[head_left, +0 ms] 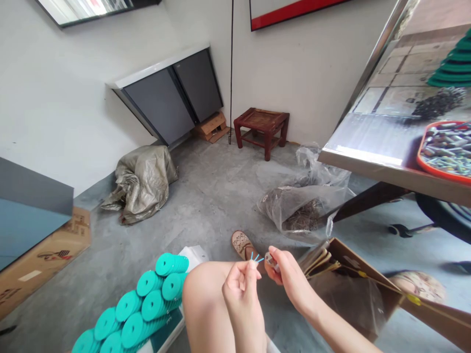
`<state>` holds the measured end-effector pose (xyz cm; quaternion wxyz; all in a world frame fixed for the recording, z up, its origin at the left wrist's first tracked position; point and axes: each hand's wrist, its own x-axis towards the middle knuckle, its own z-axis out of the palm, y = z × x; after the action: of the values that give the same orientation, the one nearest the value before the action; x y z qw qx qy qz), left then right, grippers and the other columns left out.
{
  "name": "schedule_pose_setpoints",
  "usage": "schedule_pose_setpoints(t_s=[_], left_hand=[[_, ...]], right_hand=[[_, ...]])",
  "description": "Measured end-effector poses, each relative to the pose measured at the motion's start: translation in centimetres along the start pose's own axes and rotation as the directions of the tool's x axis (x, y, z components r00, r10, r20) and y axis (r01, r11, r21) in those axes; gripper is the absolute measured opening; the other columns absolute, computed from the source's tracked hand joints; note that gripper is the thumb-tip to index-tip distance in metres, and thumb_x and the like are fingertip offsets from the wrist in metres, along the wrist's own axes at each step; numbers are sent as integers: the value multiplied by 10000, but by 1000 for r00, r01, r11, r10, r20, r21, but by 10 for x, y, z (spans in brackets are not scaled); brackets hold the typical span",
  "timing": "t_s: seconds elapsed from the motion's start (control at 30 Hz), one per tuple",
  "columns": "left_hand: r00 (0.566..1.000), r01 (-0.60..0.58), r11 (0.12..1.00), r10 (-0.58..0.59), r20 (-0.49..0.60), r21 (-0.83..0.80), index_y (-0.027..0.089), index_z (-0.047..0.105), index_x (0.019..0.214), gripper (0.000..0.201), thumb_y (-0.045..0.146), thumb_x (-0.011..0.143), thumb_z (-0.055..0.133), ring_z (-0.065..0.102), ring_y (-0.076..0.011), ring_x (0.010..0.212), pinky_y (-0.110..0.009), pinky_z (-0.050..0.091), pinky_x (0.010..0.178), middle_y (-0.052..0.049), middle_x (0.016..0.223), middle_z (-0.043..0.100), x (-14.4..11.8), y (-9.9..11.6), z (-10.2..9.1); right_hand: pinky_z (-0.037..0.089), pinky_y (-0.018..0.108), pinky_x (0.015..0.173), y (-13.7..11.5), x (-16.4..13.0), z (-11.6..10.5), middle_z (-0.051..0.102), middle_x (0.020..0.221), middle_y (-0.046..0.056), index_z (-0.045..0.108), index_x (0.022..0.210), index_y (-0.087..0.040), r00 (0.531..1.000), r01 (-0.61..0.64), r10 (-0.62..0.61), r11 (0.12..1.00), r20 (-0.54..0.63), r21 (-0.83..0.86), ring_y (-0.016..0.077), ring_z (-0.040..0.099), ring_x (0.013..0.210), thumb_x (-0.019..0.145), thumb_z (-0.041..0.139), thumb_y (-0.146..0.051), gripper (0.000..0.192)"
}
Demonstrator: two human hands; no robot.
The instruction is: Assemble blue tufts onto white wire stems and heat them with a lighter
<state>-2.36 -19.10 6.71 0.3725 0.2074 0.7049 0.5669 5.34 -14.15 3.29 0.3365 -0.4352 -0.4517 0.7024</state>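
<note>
Concrete floor [206, 196] extends from the wooden stool [262, 119] toward the person's knee [202, 289]; one grey sack [147, 181] bounds it left of the stool; the table [368, 135] edge bounds it right of the stool; one plastic bag [277, 201] and one open cardboard box [344, 250] narrow the near right side.

Count: nine teal disc stacks [149, 283], as far as visible, nearer than the stool and left of it; one red-rimmed tray [439, 173], right of the stool; three thin blue strips [261, 260], on the near side of the stool.

Left hand [240, 289]: raised, thumb and bent fingertips pinching the strips; right hand [289, 274]: reaching in from lower right, fingers curled around one small grey item [268, 258], mostly covered, type not discernible; hands near each other, apart.
</note>
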Motion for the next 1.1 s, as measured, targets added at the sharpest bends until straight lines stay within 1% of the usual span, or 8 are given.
schedule_pose_setpoints(t_s=[0.07, 0.2, 0.43, 0.63, 0.8, 1.0, 1.1], left_hand=[[1000, 7, 1000, -8, -19, -9, 125, 608, 690, 233, 356, 697, 644, 537, -145, 622, -234, 450, 642, -17, 593, 545, 0, 0, -1], [999, 29, 999, -30, -24, -21, 132, 618, 681, 223, 352, 682, 655, 533, -141, 610, -227, 444, 632, -14, 591, 557, 0, 0, -2], [1000, -6, 1000, 6, 11, 4, 128, 614, 700, 199, 326, 711, 631, 545, -145, 626, -238, 458, 648, -17, 599, 554, 0, -2, -2], [1000, 10, 1000, -11, 28, 20, 131, 598, 721, 185, 315, 737, 606, 546, -137, 638, -231, 464, 656, -14, 625, 557, 2, -7, -2], [998, 10, 999, -13, 55, 44, 139, 578, 729, 185, 322, 757, 584, 549, -135, 656, -229, 469, 666, -10, 643, 553, 1, -7, -2], [999, 10, 998, -12, 38, 60, 136, 556, 677, 228, 349, 755, 580, 540, -131, 647, -215, 454, 644, -17, 639, 550, 0, -9, -4], [997, 34, 999, -37, 71, 39, 136, 533, 645, 256, 364, 749, 581, 525, -124, 625, -211, 446, 628, -11, 612, 530, 2, -10, -4]], right_hand=[[190, 267, 479, 1, 1, 1, 277, 418, -24, 321, 448, -180, 1000, -1, 1, 1000, -10, -2, 91, 256, 439, 851, 304, -502, 516], [188, 269, 476, 2, 1, 3, 281, 405, -20, 316, 436, -183, 1000, 1, -1, 1000, -18, -1, 95, 259, 435, 847, 307, -498, 518], [174, 272, 478, 2, 0, 5, 277, 410, -24, 319, 441, -186, 1000, -25, 26, 1000, -18, 11, 94, 247, 438, 843, 301, -492, 505], [176, 270, 485, 1, -1, 3, 242, 431, -31, 294, 458, -188, 1000, -29, 29, 1000, -4, -8, 90, 228, 450, 856, 282, -486, 497], [182, 268, 482, 1, -1, 3, 231, 440, -33, 286, 465, -189, 1000, -21, 21, 1000, 2, -24, 88, 224, 449, 855, 279, -493, 495], [199, 262, 480, 3, -1, 1, 252, 434, -31, 295, 464, -188, 1000, -12, 12, 999, -11, -45, 88, 245, 445, 838, 274, -521, 501], [204, 262, 478, 3, 1, -1, 259, 425, -29, 294, 448, -189, 1000, -17, 16, 998, -22, -56, 90, 258, 440, 815, 280, -546, 512]])
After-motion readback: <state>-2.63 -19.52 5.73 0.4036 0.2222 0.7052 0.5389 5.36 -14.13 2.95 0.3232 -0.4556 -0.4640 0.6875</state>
